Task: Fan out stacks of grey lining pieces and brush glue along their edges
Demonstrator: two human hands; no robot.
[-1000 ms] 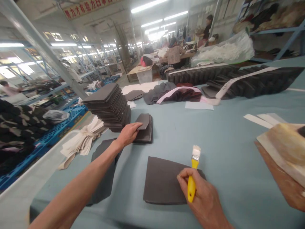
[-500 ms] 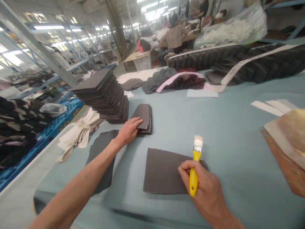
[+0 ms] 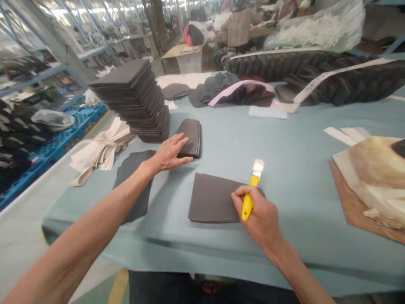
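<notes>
My left hand is spread, its fingers resting at the near left edge of a small pile of dark grey panels. Closed around a yellow-handled paintbrush is my right hand; the pale bristles point up and away from me. Beneath that hand lies a dark rectangular panel on the table, its right end partly covered. Another dark piece lies flat under my left forearm. Behind my left hand rises a tall stack of dark panels.
A bundle of cream strips lies at the table's left edge. Dark and pink fabric pieces and long rows of bundled dark pieces line the back. At right sits a brown board under a stained, yellowish container. A person sits farther off.
My left hand's fingers have spread and its thumb has come off the small pile. The view has tilted down, showing the table's front edge. The brush stays in my right hand.
</notes>
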